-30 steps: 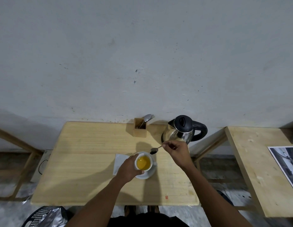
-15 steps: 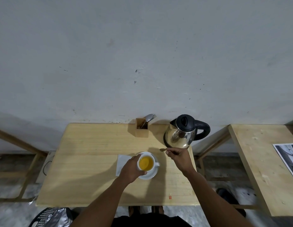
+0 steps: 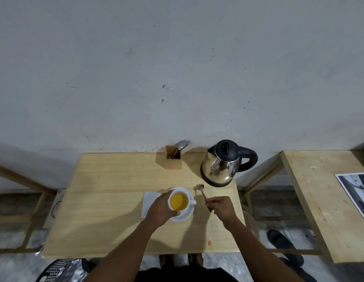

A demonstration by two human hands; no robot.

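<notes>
A white cup (image 3: 179, 201) of yellow-orange liquid stands on a white saucer (image 3: 184, 215) near the middle of the wooden table (image 3: 108, 200). My left hand (image 3: 159, 210) grips the cup's left side, fingers curled round its wall. My right hand (image 3: 221, 208) holds the handle of a metal spoon (image 3: 201, 191), whose bowl lies low over the table right of the cup, pointing toward the kettle.
A steel kettle (image 3: 223, 165) with black lid and handle stands at the table's back right. A wooden holder (image 3: 173, 157) with cutlery sits by the wall. A white napkin (image 3: 149, 200) lies left of the saucer. A second table (image 3: 319, 200) is at the right.
My right hand has carried the spoon from above the cup's rim down to the table on the cup's right. The left hand has stayed on the cup.
</notes>
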